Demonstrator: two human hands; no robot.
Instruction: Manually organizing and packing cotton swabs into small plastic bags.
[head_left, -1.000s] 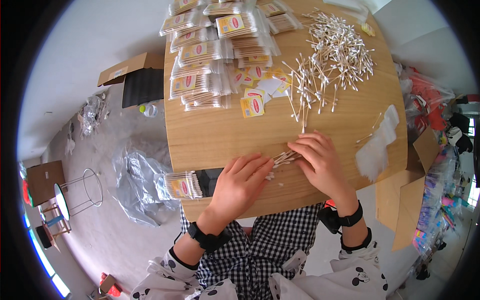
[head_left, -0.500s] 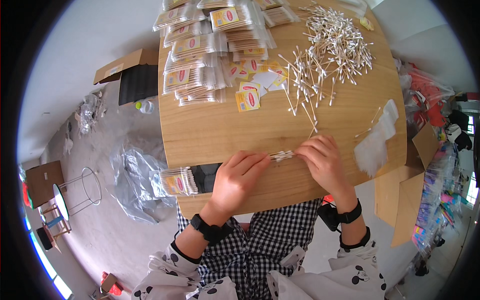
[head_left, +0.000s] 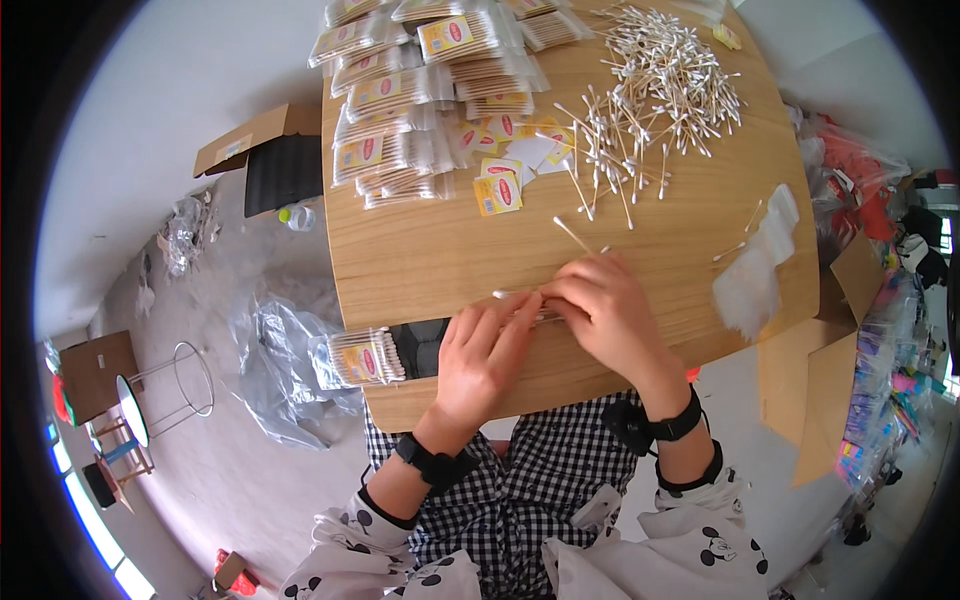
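My left hand (head_left: 480, 350) is closed on a small bunch of cotton swabs (head_left: 547, 315), low over the near part of the wooden table. Fingertips of my right hand (head_left: 605, 310) are pinched together right against the left fingers, at the same swabs, which are mostly hidden. One white tip pokes out above the left fingers. A single swab (head_left: 572, 235) slants out just beyond my right hand; whether it is held or lies on the table I cannot tell. Farther off spreads a big loose heap of cotton swabs (head_left: 675, 85).
Packed swab bags (head_left: 385, 95) are stacked at the far left, with yellow-and-white cards (head_left: 498, 194) beside them. One filled bag (head_left: 365, 357) lies at the near left edge by a dark pad (head_left: 420, 345). Clear empty bags (head_left: 750, 290) lie right. A cardboard box (head_left: 800, 390) stands beyond the table's right edge.
My right hand has moved left to meet the left hand, covering swabs that showed between them. A single swab now slants out beyond the right hand. The view has shifted slightly.
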